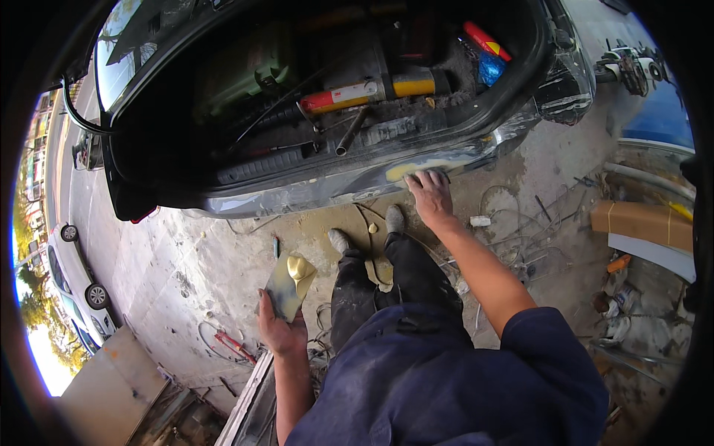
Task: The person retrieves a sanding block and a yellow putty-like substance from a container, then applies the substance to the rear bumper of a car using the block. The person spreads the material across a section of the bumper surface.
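Observation:
My left hand (pixel 281 327) grips a flat mixing board (pixel 282 299) by its lower edge, fingers closed round it. A lump of pale yellow body filler (pixel 299 269) sits on the board's upper corner. At the car's grey rear bumper (pixel 327 192) my right hand (pixel 431 197) reaches forward with bent fingers. Just beside its fingertips a smeared yellow filler patch (pixel 405 171) covers part of the bumper. A thin dark edge shows by those fingers; what they hold is mostly hidden under the hand.
Above the bumper gapes the open trunk (pixel 253 160), with a red-and-yellow tube (pixel 342 97), a metal pipe (pixel 352 132) and a blue bag (pixel 491 68). Hoses (pixel 513 253) trail over the dusty floor. Right stands a cardboard box (pixel 641 224); left, a red tool (pixel 234 346) and parked white car (pixel 78 275).

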Available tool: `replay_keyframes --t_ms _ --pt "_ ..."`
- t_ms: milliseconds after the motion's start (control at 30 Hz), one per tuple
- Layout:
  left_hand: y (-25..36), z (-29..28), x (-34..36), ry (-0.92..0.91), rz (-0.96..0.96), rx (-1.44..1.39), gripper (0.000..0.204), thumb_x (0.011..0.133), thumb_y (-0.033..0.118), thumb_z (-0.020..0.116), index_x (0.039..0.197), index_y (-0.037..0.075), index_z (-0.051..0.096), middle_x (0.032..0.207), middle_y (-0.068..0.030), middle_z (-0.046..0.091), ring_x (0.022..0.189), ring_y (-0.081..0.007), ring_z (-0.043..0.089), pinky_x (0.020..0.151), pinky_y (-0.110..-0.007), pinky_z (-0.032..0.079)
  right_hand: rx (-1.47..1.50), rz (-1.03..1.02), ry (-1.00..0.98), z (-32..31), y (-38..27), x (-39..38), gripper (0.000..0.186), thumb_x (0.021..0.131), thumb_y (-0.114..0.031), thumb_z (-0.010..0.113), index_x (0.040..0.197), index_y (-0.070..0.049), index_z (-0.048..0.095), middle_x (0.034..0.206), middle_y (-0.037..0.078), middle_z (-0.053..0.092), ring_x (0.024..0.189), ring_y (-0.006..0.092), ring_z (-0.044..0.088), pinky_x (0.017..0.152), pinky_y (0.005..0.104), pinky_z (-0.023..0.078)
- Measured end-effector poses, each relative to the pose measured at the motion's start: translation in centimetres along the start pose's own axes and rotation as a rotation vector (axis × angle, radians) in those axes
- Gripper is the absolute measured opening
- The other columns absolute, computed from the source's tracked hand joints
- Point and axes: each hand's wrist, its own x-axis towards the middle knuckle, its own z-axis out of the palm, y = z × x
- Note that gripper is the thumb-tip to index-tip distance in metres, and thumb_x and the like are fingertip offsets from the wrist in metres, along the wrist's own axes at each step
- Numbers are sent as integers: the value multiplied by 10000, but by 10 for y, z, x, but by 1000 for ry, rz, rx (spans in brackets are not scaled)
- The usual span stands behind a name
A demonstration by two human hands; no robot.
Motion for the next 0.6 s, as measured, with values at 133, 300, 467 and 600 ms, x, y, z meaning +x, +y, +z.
replay_keyframes --t_ms 133,300,467,600 --pt "-1 -1 4 -14 -10 -3 389 1192 341 588 1342 -4 689 1294 -131 784 1161 -263 791 1017 -439 659 -83 -30 48 1 31 25 436 1029 -146 634 1450 -170 745 1353 78 675 1290 332 612 1175 547 452" --pt "3 0 2 -6 -11 46 405 1192 354 590 1344 -8 691 1304 -129 781 1166 -259 787 1012 -432 657 -94 -30 12 15 31 -4 488 1022 -124 632 1497 -195 718 1381 84 656 1321 334 582 1238 551 414" --pt "6 8 3 -17 -8 28 406 1201 359 569 1355 3 691 1326 -126 780 1183 -282 784 1041 -463 655 -94 -8 -92 3 23 -42 452 1025 -138 634 1462 -195 737 1349 92 660 1324 328 589 1250 559 408" --pt "3 13 6 -26 8 -9 412 1196 360 582 1350 -7 691 1312 -131 783 1163 -263 793 1015 -446 658 -61 23 -8 1 32 -71 424 1037 -140 635 1438 -196 763 1363 90 671 1334 324 595 1232 567 424"
